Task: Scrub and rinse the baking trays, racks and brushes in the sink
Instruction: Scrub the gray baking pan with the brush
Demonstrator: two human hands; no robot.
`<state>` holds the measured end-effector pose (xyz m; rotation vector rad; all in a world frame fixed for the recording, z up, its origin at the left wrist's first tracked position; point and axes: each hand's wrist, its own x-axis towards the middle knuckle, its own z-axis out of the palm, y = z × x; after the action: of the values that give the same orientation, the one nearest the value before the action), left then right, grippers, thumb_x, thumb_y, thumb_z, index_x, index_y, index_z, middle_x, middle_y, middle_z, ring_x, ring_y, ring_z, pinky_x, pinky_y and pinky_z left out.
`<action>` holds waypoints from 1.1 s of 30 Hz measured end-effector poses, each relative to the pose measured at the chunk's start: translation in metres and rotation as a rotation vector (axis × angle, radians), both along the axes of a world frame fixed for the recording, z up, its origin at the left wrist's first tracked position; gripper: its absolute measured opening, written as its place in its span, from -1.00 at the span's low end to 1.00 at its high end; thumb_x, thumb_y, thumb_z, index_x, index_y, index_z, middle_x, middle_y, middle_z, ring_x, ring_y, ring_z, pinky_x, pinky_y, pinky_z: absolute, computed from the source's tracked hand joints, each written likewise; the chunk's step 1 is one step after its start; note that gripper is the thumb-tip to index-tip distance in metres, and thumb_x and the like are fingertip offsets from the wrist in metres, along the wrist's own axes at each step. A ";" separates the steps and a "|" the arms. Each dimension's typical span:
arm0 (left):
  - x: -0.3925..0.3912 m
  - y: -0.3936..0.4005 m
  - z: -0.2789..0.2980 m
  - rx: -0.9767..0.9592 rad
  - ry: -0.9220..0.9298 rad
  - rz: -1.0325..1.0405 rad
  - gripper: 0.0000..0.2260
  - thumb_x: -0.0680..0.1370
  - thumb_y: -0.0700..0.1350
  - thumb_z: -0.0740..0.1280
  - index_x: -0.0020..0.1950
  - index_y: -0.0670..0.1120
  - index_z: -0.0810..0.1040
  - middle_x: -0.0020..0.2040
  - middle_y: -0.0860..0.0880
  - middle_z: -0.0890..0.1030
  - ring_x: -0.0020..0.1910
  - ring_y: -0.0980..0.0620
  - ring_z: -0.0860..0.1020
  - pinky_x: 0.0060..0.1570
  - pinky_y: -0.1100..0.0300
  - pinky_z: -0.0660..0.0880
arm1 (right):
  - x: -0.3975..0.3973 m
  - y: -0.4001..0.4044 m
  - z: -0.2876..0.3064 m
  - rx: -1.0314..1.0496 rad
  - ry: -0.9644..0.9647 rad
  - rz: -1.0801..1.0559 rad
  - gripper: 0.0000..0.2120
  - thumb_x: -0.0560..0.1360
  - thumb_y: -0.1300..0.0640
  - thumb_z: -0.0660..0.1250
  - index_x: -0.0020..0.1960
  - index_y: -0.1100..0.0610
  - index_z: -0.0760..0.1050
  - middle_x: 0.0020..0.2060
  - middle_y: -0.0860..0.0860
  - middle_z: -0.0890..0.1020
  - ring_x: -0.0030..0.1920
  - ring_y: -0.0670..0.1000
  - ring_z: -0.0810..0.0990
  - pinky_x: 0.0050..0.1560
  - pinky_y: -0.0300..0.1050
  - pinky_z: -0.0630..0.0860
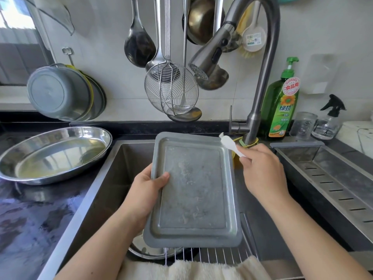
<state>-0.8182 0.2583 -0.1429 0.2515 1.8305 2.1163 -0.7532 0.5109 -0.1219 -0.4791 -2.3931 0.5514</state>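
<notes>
At far left a window (14, 15) lets daylight onto a pale tiled wall (105, 21), where stacked metal basins (60, 91) hang. Below them the dark, glossy surface (26, 215) carries a shallow oval steel dish (54, 154). The sink (113, 170) opens beside it. Over the basin the left hand (147, 190) grips the left edge of a grey baking tray (195, 188), thumb on its face, fingers curled beneath; the tray is held tilted over the sink, above a wire rack (201, 255) and a round steel pan (147, 249) lying in the bottom. A pale towel (191, 269) drapes the near rim. Ladles and a wire skimmer (171, 89) hang above. The right hand (262, 170) pinches a small white brush (230, 144), its tip at the tray's far right corner. Behind rises the gooseneck faucet (262, 67), then a green detergent bottle (282, 102), a clear cup (302, 126), a spray bottle (329, 122) and a slotted draining tray (333, 178).
</notes>
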 end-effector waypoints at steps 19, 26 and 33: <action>0.012 0.014 -0.002 -0.186 0.305 -0.073 -0.75 0.70 -0.27 0.25 0.24 -0.01 0.64 0.04 -0.03 0.75 0.05 -0.04 0.73 0.04 0.03 0.66 | 0.000 -0.066 -0.010 -0.064 0.120 0.117 -0.54 0.66 0.19 0.23 0.55 0.04 0.36 0.05 -0.05 0.42 -0.08 -0.02 0.51 -0.06 -0.03 0.54; 0.015 0.018 0.000 -0.232 0.426 -0.048 -0.70 0.69 -0.28 0.27 0.24 0.07 0.64 0.02 0.03 0.75 0.04 0.04 0.71 0.04 0.08 0.63 | -0.008 -0.077 -0.015 0.028 0.124 0.238 -0.49 0.63 0.24 0.27 0.56 0.03 0.33 0.02 -0.09 0.40 -0.14 -0.06 0.47 -0.14 0.02 0.55; 0.012 0.016 0.002 -0.238 0.421 -0.010 -0.70 0.69 -0.27 0.27 0.28 0.07 0.63 0.01 0.11 0.75 0.04 0.11 0.71 0.01 0.19 0.63 | -0.006 -0.059 -0.010 -0.050 0.068 0.019 -0.54 0.67 0.20 0.18 0.57 0.11 0.31 0.00 -0.05 0.37 -0.22 -0.10 0.38 -0.25 -0.18 0.33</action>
<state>-0.8062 0.2742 -0.1414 0.6866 2.2834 1.9188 -0.7595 0.4520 -0.1318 -0.4524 -2.3264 0.6277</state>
